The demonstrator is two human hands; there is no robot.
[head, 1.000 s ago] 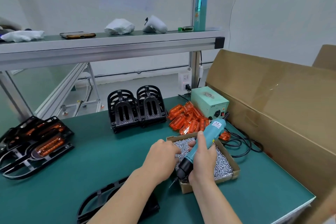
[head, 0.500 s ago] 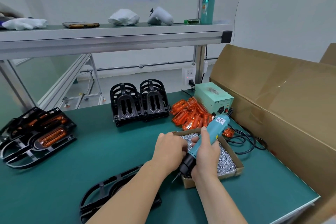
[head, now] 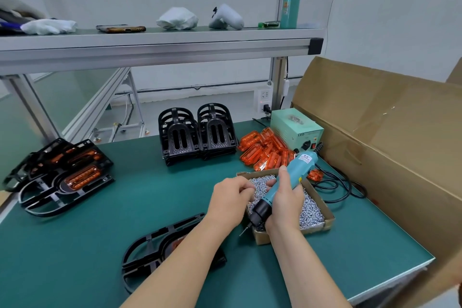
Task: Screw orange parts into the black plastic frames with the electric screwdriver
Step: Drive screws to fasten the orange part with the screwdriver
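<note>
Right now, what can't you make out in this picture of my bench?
- Head view: whether the left hand pinches a screw; its own knuckles hide the fingers over the screw box.
- Head view: the bit of the electric screwdriver, gripped by the right hand, is too small to show a screw.
- Head view: the left forearm covers most of the orange part in the nearest black frame.

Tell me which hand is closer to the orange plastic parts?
Right. The right hand, gripping the teal electric screwdriver, is just in front of the orange plastic parts; the left hand is farther left, over the cardboard screw box.
</note>
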